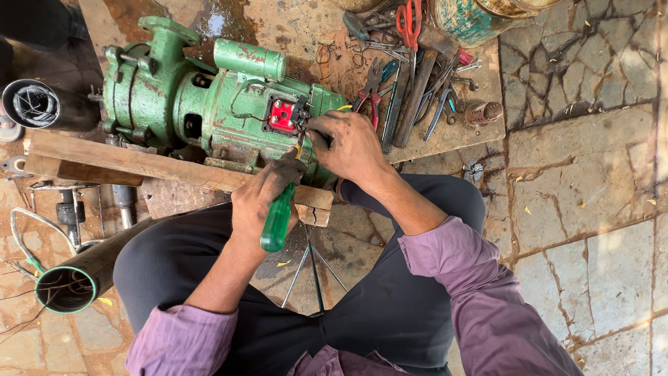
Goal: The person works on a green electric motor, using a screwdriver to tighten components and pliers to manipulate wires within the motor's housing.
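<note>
A chipped green cast-iron pump motor (209, 97) carries a red terminal plate (282, 116). Just below it are a translucent green screwdriver handle (277, 219), purple shirt sleeves (480, 292) and black trousers (390, 306).

Hidden and cropped parts, head view.
Screwdriver (278, 219) tip hidden behind left hand (261, 198); right hand (351, 143) fingertips cover part of the red terminal block (282, 116). Drum (480, 17) and scissors (410, 17) cut by the top edge, pipe (31, 104) by the left edge. Small parts in the tool pile (417, 83) too tangled to tell apart.
</note>
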